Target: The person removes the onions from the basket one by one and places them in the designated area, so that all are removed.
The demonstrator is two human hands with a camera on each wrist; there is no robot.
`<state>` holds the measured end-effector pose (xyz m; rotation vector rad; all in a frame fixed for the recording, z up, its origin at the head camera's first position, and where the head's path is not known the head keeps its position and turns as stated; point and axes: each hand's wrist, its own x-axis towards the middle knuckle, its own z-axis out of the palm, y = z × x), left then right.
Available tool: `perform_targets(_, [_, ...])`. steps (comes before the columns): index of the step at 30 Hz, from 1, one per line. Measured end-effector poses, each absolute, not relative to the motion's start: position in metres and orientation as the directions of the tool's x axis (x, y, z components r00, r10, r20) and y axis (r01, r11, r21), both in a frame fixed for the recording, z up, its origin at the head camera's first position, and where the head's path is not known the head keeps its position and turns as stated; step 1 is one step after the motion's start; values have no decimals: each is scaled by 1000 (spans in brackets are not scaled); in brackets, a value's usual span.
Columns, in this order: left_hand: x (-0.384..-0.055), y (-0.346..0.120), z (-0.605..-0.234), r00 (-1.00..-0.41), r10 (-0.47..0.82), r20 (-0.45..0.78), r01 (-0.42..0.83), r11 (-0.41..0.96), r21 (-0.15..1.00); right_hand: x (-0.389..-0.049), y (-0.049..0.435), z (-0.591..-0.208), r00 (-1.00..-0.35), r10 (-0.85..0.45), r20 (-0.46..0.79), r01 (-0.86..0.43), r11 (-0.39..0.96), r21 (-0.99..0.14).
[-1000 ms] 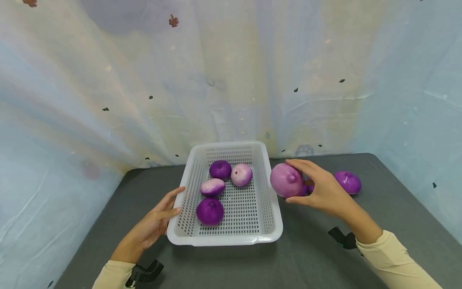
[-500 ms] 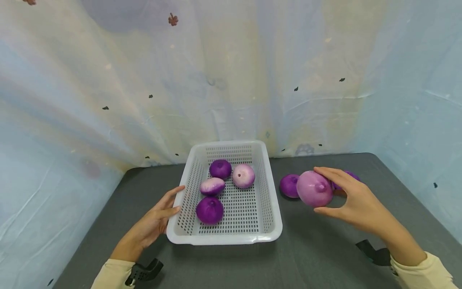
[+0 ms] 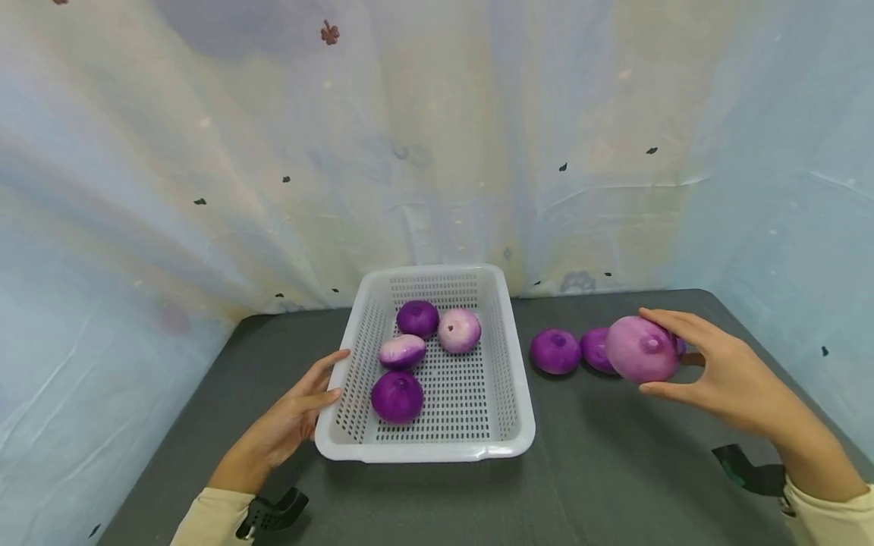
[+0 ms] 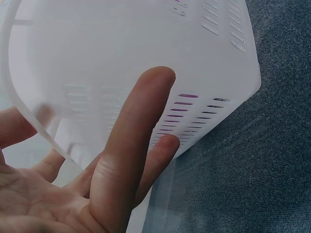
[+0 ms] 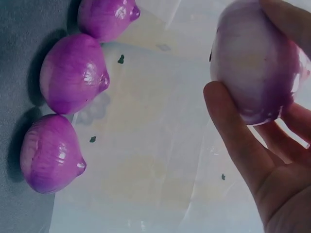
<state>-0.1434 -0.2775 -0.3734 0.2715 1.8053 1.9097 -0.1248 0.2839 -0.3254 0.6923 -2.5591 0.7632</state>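
My right hand (image 3: 730, 371) holds a pale purple onion (image 3: 640, 349) between thumb and fingers, raised over the right side of the table. In the right wrist view this onion (image 5: 260, 60) looks glossy, white and purple. Behind it, a dark purple onion (image 3: 556, 351) and another onion (image 3: 595, 349) lie on the table; a third onion (image 5: 108, 18) shows fully only in the right wrist view. My left hand (image 3: 290, 421) grips the left rim of a white perforated basket (image 3: 515, 379), some fingers along its outer wall. Several onions lie inside, among them a pale onion (image 3: 460, 331) and a dark onion (image 3: 397, 396).
A dark grey cloth-covered table (image 3: 423, 504) bears everything. A pale patterned curtain (image 3: 437, 152) hangs along its far edge and both sides. The basket stands at the middle, and the loose onions sit to the right of it.
My right hand has carried the pale onion rightward, away from the basket, uncovering two dark onions on the table. The pale onion inside the basket shifted slightly. My left hand stays at the rim.
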Motion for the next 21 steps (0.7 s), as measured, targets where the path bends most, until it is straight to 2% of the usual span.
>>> perform_targets(7, [-143, -277, -371, -857, 474, -202, -227, 6, 974, -133, 291, -328, -832, -320, 454, -516, 748, -418])
perform_targets(16, [-142, -276, -371, -865, 458, -206, -221, 22, 975, -147, 308, -334, -946, -163, 279, -294, 795, -531])
perform_targets(21, [-141, -277, -372, -870, 454, -190, -200, 27, 979, -161, 324, -343, -943, -123, 308, -289, 761, -581])
